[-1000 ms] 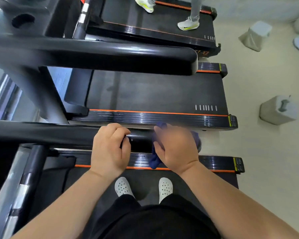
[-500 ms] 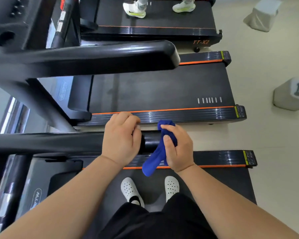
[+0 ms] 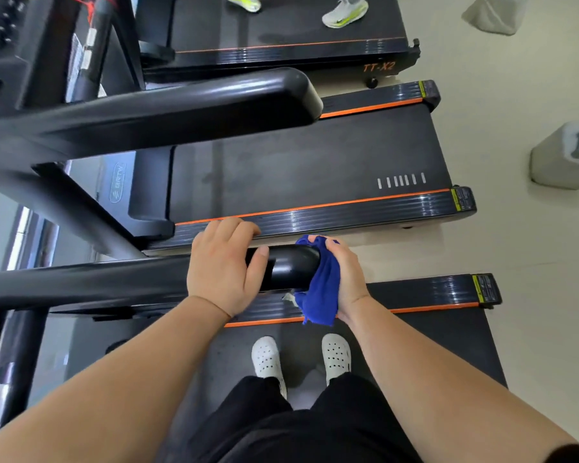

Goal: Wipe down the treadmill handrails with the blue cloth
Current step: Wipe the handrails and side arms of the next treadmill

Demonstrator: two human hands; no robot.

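Note:
A black treadmill handrail [image 3: 291, 267] runs from the left edge to a rounded end near the middle of the head view. My left hand [image 3: 223, 267] is wrapped over the rail just left of that end. My right hand [image 3: 346, 279] presses the blue cloth [image 3: 321, 295] against the rail's end cap, the cloth hanging down below the rail. A second, thicker handrail [image 3: 181, 108] of the neighbouring treadmill crosses above.
I stand on a treadmill belt [image 3: 432, 345] in white perforated shoes [image 3: 268, 357]. A neighbouring treadmill [image 3: 298, 168] lies ahead, and beyond it another person's shoes [image 3: 345, 10] on a third. Grey blocks [image 3: 565, 155] sit on the pale floor at right.
My right hand has turned from lying over the rail to cupping its end, and the cloth now covers the end cap. My left hand keeps its grip on the rail.

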